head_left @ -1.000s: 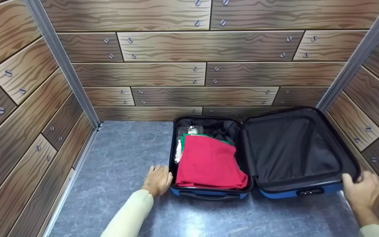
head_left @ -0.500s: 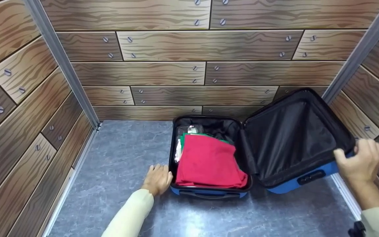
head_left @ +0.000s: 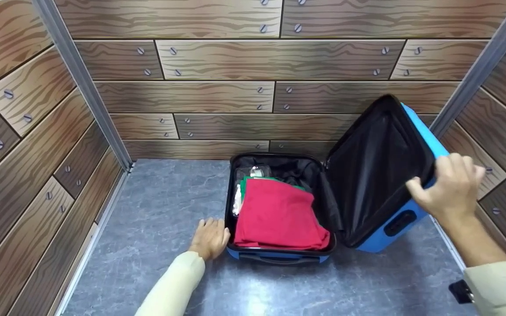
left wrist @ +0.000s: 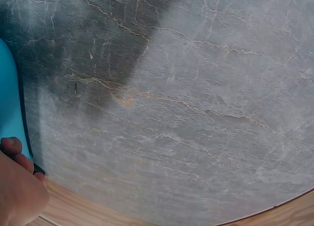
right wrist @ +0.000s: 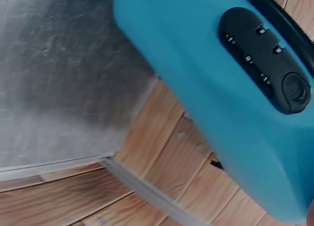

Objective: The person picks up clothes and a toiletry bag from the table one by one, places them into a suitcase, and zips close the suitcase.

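Observation:
An open blue suitcase [head_left: 279, 255] with black lining lies on the floor. Folded red cloth [head_left: 279, 215] fills most of its base, over a green cloth [head_left: 242, 188], with white and clear items along the left side. At the base's left rim my left hand [head_left: 209, 239] holds on, fingers curled by the edge in the left wrist view. My right hand [head_left: 450, 186] grips the outer front corner of the lid [head_left: 380, 158], which stands tilted up on its hinge side. A black combination lock [right wrist: 265, 59] shows on the lid in the right wrist view.
Wood-patterned panels [head_left: 218, 61] wall the space at the back and both sides, with metal posts [head_left: 81, 87] at the corners. Grey marbled floor [head_left: 165, 197] spreads left of the suitcase and in front of it.
My right hand has raised the suitcase lid from lying nearly flat to steeply tilted, moving up and to the left. The left hand and the folded cloth stay in place.

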{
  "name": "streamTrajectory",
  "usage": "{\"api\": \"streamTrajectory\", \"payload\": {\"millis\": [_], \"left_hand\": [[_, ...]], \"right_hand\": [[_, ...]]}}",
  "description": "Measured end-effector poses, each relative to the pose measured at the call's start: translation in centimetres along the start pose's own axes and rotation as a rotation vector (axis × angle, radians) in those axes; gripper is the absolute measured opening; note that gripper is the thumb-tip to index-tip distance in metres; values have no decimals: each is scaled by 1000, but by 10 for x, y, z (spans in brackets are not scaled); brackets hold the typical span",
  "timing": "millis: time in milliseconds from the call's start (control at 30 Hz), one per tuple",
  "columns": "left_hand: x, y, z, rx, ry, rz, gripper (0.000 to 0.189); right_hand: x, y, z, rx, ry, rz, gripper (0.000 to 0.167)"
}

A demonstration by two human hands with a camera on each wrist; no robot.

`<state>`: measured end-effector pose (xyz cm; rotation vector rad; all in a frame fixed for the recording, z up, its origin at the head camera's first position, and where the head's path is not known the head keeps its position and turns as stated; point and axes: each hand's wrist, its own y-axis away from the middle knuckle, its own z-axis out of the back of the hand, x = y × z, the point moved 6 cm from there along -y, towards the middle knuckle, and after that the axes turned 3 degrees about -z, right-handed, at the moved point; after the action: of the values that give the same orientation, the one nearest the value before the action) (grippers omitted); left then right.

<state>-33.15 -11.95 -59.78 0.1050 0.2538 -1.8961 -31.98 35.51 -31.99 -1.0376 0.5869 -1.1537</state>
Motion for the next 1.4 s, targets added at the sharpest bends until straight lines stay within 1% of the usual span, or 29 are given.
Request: {"api": "streamTrajectory", "payload": {"millis": [100, 200, 333, 500, 633, 667, 733, 833, 900, 967, 1067, 1167, 1233, 1333, 1400], "left_hand": [[0, 0, 1, -10, 4, 1, 29], [1, 0, 0, -21, 8, 1, 29], [2, 0, 1, -10, 1, 13, 30], [0, 0, 2, -17, -13, 19, 29], [-6, -2, 2, -36, -2, 31, 28], [-8, -2, 1, -46, 2, 32, 28], [-10, -1, 0, -65, 10, 29, 30], [-9, 7, -4, -85, 17, 12, 36], [-4, 16, -6, -92, 21, -7, 39], [6, 25, -7, -103, 14, -23, 39], [27, 40, -3, -125, -18, -26, 35], [49, 52, 6, -141, -69, -22, 32], [61, 58, 15, -151, -101, -29, 30], [71, 61, 30, -169, -139, -46, 30], [73, 59, 40, -186, -160, -65, 30]], "right_hand": [[19, -6, -3, 12, 14, 59, 41], [39, -10, -7, 1, 15, 117, 40], [67, -14, -12, -2, 14, 202, 39], [108, -15, -21, 8, 22, 337, 39], [145, -10, -30, 9, 30, 467, 39], [155, -7, -32, 11, 19, 501, 38], [177, 1, -37, 13, -25, 570, 32], [210, 22, -44, 35, -126, 687, 25], [229, 41, -47, 56, -186, 772, 18], [242, 60, -48, 84, -219, 840, 14], [247, 82, -49, 128, -219, 881, 8], [239, 94, -52, 182, -192, 857, 4], [231, 99, -55, 217, -164, 836, 3], [218, 103, -58, 254, -143, 809, 5], [209, 105, -60, 268, -131, 792, 7]]}}
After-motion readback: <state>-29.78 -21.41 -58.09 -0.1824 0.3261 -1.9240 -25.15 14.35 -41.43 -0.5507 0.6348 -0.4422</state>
